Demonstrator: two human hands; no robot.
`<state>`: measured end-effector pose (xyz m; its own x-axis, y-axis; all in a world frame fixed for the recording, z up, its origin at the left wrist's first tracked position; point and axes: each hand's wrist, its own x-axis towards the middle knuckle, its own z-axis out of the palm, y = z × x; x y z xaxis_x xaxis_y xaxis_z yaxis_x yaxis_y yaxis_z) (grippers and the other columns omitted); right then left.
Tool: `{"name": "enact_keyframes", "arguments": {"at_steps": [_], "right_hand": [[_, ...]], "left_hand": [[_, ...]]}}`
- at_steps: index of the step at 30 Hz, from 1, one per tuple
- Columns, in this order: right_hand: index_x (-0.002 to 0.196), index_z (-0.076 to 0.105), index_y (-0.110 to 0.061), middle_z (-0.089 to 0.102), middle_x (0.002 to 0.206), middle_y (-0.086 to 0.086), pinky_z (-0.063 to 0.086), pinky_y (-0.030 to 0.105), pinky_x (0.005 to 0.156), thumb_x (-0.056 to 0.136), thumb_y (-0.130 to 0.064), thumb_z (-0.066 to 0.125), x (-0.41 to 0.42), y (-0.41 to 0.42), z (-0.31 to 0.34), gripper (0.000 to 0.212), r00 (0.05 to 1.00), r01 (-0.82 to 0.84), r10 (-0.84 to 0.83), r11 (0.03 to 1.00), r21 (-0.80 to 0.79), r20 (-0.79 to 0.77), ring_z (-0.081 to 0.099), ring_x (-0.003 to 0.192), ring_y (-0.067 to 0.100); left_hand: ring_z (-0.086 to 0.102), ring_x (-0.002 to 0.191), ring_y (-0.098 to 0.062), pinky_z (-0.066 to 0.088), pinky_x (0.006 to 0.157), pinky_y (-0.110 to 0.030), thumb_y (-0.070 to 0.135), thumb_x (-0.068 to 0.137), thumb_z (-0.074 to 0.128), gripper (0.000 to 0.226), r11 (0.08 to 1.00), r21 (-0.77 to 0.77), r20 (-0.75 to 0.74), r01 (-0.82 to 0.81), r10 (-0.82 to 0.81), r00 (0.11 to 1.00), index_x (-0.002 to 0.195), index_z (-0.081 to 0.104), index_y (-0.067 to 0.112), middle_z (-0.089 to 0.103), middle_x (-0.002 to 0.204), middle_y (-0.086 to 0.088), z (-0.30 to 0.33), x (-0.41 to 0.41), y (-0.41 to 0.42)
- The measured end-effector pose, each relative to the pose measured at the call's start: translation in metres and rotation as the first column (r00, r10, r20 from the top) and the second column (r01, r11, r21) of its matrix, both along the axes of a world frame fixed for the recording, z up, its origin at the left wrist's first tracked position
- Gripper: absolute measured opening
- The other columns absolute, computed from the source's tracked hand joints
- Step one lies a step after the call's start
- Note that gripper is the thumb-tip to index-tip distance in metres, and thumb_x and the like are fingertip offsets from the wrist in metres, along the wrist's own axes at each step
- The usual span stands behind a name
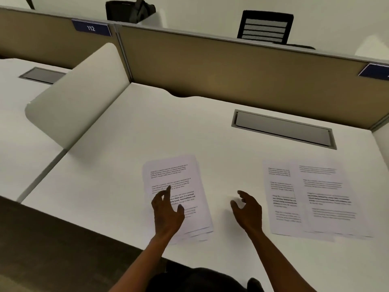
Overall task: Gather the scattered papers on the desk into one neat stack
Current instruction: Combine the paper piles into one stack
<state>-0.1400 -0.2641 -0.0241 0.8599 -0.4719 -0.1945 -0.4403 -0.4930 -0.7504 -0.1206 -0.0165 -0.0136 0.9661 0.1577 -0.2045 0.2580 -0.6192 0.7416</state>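
A loose pile of printed sheets (179, 180) lies near the middle of the white desk (117, 157), its lower edges fanned out. My left hand (166, 211) hovers over the pile's lower left part, fingers spread, holding nothing. To the right lie two overlapping printed sheets, the left sheet (282, 199) partly under the right sheet (330, 199). My right hand (247, 209) is above bare desk between the pile and those sheets, fingers apart and curled, empty.
A grey cable hatch (284, 129) is set into the desk behind the right sheets. Tan partition walls (231, 68) close the back, and a white rounded divider (77, 98) stands at the left. A black chair (265, 26) is beyond the partition.
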Motion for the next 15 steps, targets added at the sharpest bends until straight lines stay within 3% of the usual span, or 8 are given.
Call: {"name": "enact_keyframes", "arguments": {"at_steps": [5, 8, 12, 15], "right_hand": [[0.147, 0.037, -0.012, 0.036, 0.153, 0.016, 0.028, 0.048, 0.116, 0.087, -0.033, 0.067, -0.029, -0.07, -0.015, 0.07, 0.978, 0.147, -0.175, 0.963, -0.226, -0.111, 0.029, 0.143, 0.033], [0.152, 0.025, -0.013, 0.02, 0.16, 0.016, 0.019, 0.047, 0.119, 0.09, -0.045, 0.06, -0.05, -0.101, -0.025, 0.079, 0.948, 0.084, -0.179, 0.937, -0.338, -0.262, 0.012, 0.149, 0.034], [0.153, 0.023, -0.015, 0.017, 0.162, 0.014, 0.018, 0.045, 0.12, 0.09, -0.055, 0.054, -0.064, -0.103, -0.033, 0.08, 0.952, -0.018, -0.111, 0.91, -0.415, -0.286, 0.011, 0.149, 0.033], [0.153, 0.025, -0.019, 0.017, 0.162, 0.012, 0.019, 0.044, 0.118, 0.089, -0.06, 0.049, -0.065, -0.091, -0.032, 0.079, 0.954, -0.07, -0.06, 0.909, -0.411, -0.295, 0.013, 0.148, 0.033]], "left_hand": [[0.028, 0.14, -0.019, 0.021, 0.109, -0.022, 0.02, 0.088, 0.066, 0.07, 0.96, -0.012, 0.03, 0.279, -0.279, 0.96, 0.151, 0.037, 0.029, 0.038, 0.146, 0.0, -0.003, -0.004, -0.056], [0.027, 0.139, -0.014, 0.024, 0.105, -0.018, 0.024, 0.088, 0.064, 0.068, 0.908, -0.003, 0.032, 0.419, -0.419, 0.907, 0.15, 0.038, 0.033, 0.037, 0.145, 0.004, -0.005, -0.008, -0.091], [0.028, 0.14, -0.012, 0.028, 0.101, -0.015, 0.03, 0.088, 0.062, 0.067, 0.823, 0.035, 0.021, 0.567, -0.568, 0.823, 0.151, 0.037, 0.032, 0.037, 0.146, 0.005, -0.01, -0.011, -0.128], [0.026, 0.142, -0.012, 0.027, 0.107, -0.016, 0.036, 0.09, 0.063, 0.066, 0.773, 0.052, 0.02, 0.632, -0.634, 0.773, 0.151, 0.038, 0.029, 0.036, 0.149, 0.004, -0.015, -0.01, -0.151]]}}
